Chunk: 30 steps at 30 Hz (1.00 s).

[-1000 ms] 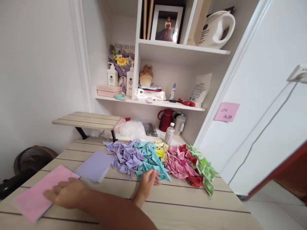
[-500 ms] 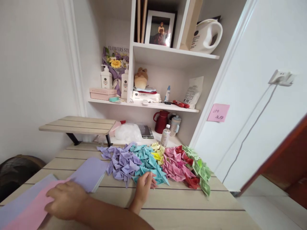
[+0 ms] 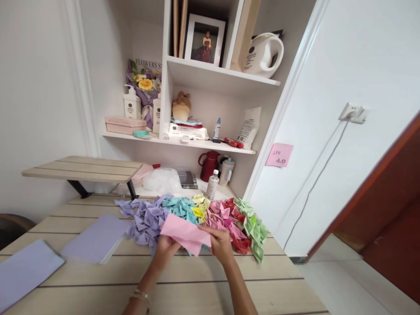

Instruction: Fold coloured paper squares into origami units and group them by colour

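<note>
A sheet of pink paper [image 3: 187, 234] is held up over the table, slightly bent and tilted. My left hand [image 3: 166, 250] pinches its left end from below, thumb and fingers closed on it. At the right end, my right hand [image 3: 219, 243] grips the sheet between thumb and fingers. Behind the paper lie folded paper pieces in colour groups: purple [image 3: 149, 221], blue [image 3: 180, 208], yellow [image 3: 201, 208], pink and red [image 3: 223, 216], and green [image 3: 254, 227]. The held sheet hides part of the blue group.
On the left lie a stack of purple paper [image 3: 96, 238] and another paper stack [image 3: 28, 271]. A small raised stand [image 3: 82, 168] is at the back left. A clear bottle [image 3: 212, 186] stands behind the folded pieces, below the white shelves [image 3: 210, 146].
My right hand has come back from the paper stack at left, bringing the pink sheet. My left hand has left the blue pieces and now holds the sheet too. The view has shifted right.
</note>
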Each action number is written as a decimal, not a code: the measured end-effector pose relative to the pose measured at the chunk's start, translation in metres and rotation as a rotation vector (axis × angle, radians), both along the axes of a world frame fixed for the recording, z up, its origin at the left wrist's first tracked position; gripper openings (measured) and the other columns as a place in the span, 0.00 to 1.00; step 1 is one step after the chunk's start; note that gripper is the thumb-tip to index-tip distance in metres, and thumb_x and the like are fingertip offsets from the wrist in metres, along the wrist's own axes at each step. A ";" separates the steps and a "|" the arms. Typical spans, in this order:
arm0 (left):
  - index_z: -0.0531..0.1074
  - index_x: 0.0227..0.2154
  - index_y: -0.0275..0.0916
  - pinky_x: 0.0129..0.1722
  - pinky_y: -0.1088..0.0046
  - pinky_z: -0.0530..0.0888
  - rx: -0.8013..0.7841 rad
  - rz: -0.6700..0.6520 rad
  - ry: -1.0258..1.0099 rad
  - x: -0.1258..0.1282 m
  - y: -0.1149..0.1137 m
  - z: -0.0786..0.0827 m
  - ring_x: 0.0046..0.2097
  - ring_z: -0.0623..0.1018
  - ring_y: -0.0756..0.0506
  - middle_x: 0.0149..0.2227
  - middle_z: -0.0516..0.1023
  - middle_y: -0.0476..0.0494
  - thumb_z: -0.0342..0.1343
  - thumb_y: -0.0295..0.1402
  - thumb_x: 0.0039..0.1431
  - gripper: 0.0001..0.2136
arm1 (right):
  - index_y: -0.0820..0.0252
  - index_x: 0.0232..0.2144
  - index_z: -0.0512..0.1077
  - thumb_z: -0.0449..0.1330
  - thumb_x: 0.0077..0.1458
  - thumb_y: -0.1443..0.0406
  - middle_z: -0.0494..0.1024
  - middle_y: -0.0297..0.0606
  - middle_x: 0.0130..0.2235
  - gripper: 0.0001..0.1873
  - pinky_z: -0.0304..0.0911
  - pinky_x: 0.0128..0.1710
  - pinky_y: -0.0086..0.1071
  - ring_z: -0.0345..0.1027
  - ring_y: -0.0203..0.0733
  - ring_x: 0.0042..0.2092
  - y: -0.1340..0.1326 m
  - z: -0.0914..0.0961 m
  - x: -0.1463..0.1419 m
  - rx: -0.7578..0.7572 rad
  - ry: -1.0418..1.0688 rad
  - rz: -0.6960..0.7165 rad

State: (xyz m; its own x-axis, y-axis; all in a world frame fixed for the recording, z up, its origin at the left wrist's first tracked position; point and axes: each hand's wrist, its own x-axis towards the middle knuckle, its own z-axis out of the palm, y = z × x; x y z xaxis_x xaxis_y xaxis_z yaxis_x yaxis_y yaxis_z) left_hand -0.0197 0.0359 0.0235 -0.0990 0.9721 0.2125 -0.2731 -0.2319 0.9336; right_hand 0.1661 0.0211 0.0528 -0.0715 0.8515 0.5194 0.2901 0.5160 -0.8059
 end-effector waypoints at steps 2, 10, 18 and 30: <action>0.58 0.52 0.39 0.24 0.70 0.73 0.032 -0.089 -0.027 -0.003 -0.004 0.002 0.26 0.77 0.43 0.26 0.78 0.45 0.65 0.43 0.29 0.42 | 0.58 0.34 0.77 0.54 0.48 0.62 0.71 0.31 0.14 0.14 0.52 0.11 0.26 0.55 0.33 0.11 0.001 -0.009 0.013 -0.038 0.074 -0.065; 0.60 0.51 0.33 0.12 0.76 0.66 -0.097 -0.257 0.014 -0.019 -0.005 0.003 0.15 0.69 0.48 0.14 0.71 0.51 0.55 0.49 0.41 0.35 | 0.64 0.23 0.74 0.56 0.49 0.59 0.62 0.28 0.14 0.14 0.48 0.14 0.23 0.52 0.30 0.16 -0.001 -0.013 0.010 -0.060 0.121 -0.129; 0.71 0.29 0.35 0.10 0.82 0.52 -0.091 -0.013 0.210 -0.022 -0.001 -0.004 0.10 0.59 0.56 0.08 0.62 0.59 0.63 0.42 0.37 0.18 | 0.61 0.32 0.75 0.56 0.50 0.58 0.72 0.35 0.23 0.13 0.59 0.24 0.26 0.63 0.37 0.25 -0.002 -0.012 0.008 -0.011 -0.014 -0.091; 0.68 0.25 0.36 0.24 0.71 0.75 -0.132 -0.083 0.092 -0.020 -0.003 0.007 0.24 0.79 0.43 0.23 0.79 0.45 0.62 0.43 0.36 0.17 | 0.63 0.18 0.70 0.59 0.45 0.53 0.66 0.31 0.16 0.18 0.53 0.17 0.24 0.58 0.33 0.19 0.000 -0.017 0.008 -0.150 0.114 -0.053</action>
